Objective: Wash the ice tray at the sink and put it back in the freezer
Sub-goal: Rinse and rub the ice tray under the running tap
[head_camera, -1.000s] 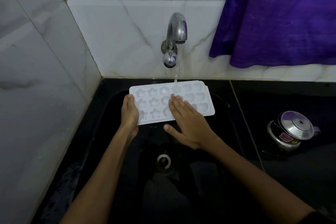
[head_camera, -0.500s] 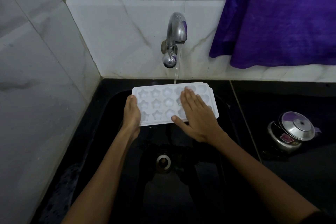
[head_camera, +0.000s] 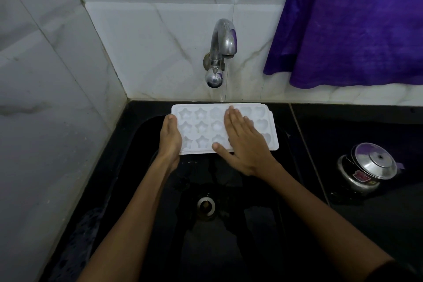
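My ice tray (head_camera: 207,129) lies sideways under the tap (head_camera: 220,52).

It is over the sink (head_camera: 142,178), long side left to right. My left hand (head_camera: 170,138) grips its left end. My right hand (head_camera: 245,144) lies flat and open on top.

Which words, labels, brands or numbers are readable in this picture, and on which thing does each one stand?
None can be read.
Pot: a red label on its side, too blurred to read.
Ice tray, tap, purple cloth: no text visible.
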The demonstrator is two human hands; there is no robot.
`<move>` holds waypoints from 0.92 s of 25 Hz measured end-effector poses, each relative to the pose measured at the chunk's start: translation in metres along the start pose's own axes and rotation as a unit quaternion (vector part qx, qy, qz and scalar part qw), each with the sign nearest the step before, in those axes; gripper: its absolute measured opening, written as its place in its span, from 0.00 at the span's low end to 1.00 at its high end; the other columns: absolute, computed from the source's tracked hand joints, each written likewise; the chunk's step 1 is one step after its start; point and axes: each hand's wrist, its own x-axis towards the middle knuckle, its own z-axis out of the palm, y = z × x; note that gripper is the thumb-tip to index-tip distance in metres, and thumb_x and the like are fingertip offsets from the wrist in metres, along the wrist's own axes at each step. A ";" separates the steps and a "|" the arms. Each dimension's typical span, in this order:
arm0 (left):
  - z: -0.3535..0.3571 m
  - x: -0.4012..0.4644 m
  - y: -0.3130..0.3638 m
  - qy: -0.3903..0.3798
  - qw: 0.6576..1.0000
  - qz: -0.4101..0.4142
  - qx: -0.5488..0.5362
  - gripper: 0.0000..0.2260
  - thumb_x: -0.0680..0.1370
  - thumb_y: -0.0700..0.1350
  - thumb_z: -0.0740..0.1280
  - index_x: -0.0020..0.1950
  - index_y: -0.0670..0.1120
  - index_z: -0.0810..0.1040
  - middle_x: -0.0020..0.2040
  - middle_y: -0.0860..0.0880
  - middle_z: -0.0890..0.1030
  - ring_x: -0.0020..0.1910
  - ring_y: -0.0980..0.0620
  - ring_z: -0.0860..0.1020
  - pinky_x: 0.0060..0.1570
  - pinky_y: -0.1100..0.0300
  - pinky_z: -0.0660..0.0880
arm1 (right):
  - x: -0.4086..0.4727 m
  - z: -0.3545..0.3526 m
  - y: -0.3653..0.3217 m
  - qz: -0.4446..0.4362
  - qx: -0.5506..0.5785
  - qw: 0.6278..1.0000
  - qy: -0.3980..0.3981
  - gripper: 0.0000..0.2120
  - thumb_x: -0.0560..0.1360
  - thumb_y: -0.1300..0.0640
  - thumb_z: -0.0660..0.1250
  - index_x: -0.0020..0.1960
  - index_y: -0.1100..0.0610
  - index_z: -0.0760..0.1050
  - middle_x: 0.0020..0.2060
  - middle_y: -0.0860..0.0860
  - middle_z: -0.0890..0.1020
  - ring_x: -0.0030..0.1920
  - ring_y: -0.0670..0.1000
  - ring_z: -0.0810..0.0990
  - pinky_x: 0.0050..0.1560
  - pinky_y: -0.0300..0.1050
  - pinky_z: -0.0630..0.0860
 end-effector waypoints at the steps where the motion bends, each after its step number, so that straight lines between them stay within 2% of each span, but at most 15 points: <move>1: 0.001 -0.001 0.001 -0.006 1.000 0.004 0.001 0.14 0.83 0.49 0.48 0.53 0.47 0.71 0.47 0.51 0.78 0.48 0.52 0.78 0.49 0.55 0.77 | 0.005 -0.001 0.001 0.017 0.004 1.000 0.004 0.46 0.72 0.29 0.38 0.77 0.62 0.42 0.77 0.58 0.44 0.76 0.49 0.38 0.74 0.44 0.36; 4: 0.007 -0.002 0.002 -0.010 1.000 0.007 -0.011 0.13 0.83 0.50 0.48 0.54 0.48 0.70 0.46 0.52 0.77 0.46 0.54 0.77 0.48 0.57 0.76 | 0.016 0.002 -0.014 -0.020 -0.003 1.000 0.017 0.45 0.73 0.31 0.40 0.77 0.63 0.46 0.77 0.58 0.48 0.77 0.54 0.44 0.74 0.46 0.38; 8: -0.001 0.004 -0.001 0.021 1.000 -0.012 -0.006 0.14 0.82 0.50 0.48 0.55 0.48 0.71 0.50 0.49 0.78 0.48 0.52 0.78 0.49 0.54 0.77 | 0.000 0.007 -0.013 -0.103 -0.009 0.995 -0.006 0.42 0.75 0.32 0.37 0.77 0.61 0.49 0.77 0.56 0.51 0.77 0.51 0.47 0.77 0.47 0.45; 11: -0.004 0.003 -0.005 0.013 1.000 -0.024 -0.004 0.14 0.82 0.51 0.48 0.50 0.51 0.71 0.51 0.48 0.78 0.52 0.48 0.78 0.53 0.50 0.77 | -0.001 0.003 0.002 -0.028 0.005 1.000 0.010 0.44 0.74 0.31 0.37 0.77 0.61 0.46 0.77 0.56 0.48 0.77 0.51 0.44 0.76 0.46 0.42; 13: 0.004 -0.002 -0.006 -0.007 1.000 -0.021 0.005 0.14 0.82 0.51 0.48 0.46 0.53 0.71 0.49 0.49 0.78 0.50 0.49 0.79 0.52 0.51 0.77 | 0.012 0.000 0.001 0.016 0.006 1.000 0.015 0.45 0.73 0.30 0.37 0.77 0.62 0.45 0.77 0.57 0.47 0.77 0.52 0.43 0.74 0.45 0.38; 16: 0.018 -0.007 -0.004 -0.031 0.999 -0.010 -0.005 0.14 0.82 0.49 0.49 0.43 0.51 0.71 0.44 0.51 0.77 0.44 0.52 0.78 0.45 0.56 0.76 | 0.021 0.004 -0.020 -0.060 -0.003 0.998 0.015 0.40 0.76 0.35 0.41 0.77 0.63 0.49 0.77 0.58 0.51 0.77 0.53 0.46 0.76 0.48 0.41; 19: 0.016 -0.002 -0.001 -0.021 0.999 -0.014 -0.025 0.13 0.82 0.49 0.49 0.44 0.51 0.71 0.44 0.52 0.78 0.44 0.53 0.78 0.49 0.54 0.76 | 0.007 0.007 -0.021 -0.117 -0.020 0.993 0.001 0.37 0.78 0.37 0.42 0.77 0.61 0.51 0.77 0.56 0.52 0.77 0.51 0.48 0.76 0.46 0.43; 23: 0.012 0.000 -0.005 -0.018 1.000 -0.014 0.000 0.14 0.82 0.50 0.48 0.49 0.51 0.71 0.49 0.50 0.78 0.51 0.49 0.78 0.54 0.50 0.76 | 0.006 -0.001 0.002 -0.031 -0.027 0.999 0.016 0.40 0.75 0.35 0.35 0.77 0.61 0.45 0.77 0.56 0.48 0.77 0.49 0.42 0.75 0.44 0.38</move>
